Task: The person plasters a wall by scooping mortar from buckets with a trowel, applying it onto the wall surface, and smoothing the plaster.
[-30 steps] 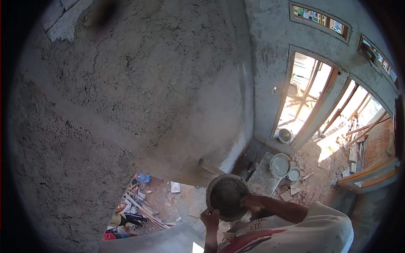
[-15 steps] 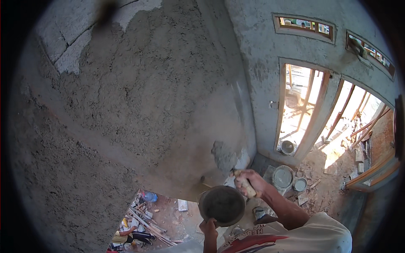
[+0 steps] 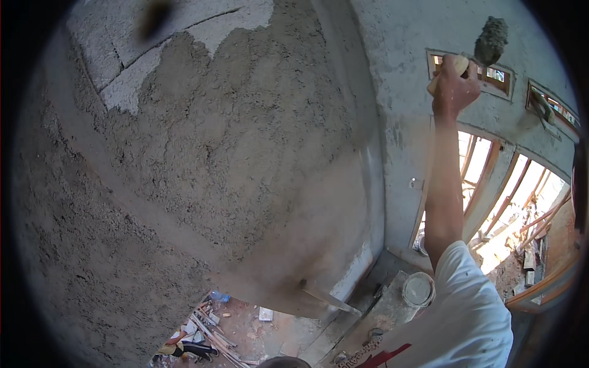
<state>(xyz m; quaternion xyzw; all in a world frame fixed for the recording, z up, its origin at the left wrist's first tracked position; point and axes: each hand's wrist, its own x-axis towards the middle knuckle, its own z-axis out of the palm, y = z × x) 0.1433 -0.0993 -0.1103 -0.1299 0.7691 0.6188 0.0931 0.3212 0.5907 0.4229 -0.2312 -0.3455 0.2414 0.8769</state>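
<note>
My right hand (image 3: 455, 86) is closed round the pale handle of a trowel (image 3: 460, 64), raised at the end of my outstretched arm in front of the grey wall with small windows. A rough lump of wet grey mortar (image 3: 491, 40) is on the trowel's blade. To my left, the large wall (image 3: 215, 172) carries rough wet plaster, with bare pale blocks (image 3: 135, 80) showing at the top. The rim of a dark bucket (image 3: 283, 362) peeks in at the lower edge. My left hand is hidden below the picture.
Far below, a person (image 3: 190, 348) lies or sits beside scattered wood strips (image 3: 208, 325) and a blue jug (image 3: 219, 296). A white bucket (image 3: 418, 288) stands on a slab beneath me. Tall openings (image 3: 521, 190) show leaning poles outside; a frame (image 3: 540, 288) is at the far right.
My right hand has come out of the bucket and swung high to the upper right with mortar on the trowel. The bucket and left hand have dropped to or past the lower edge.
</note>
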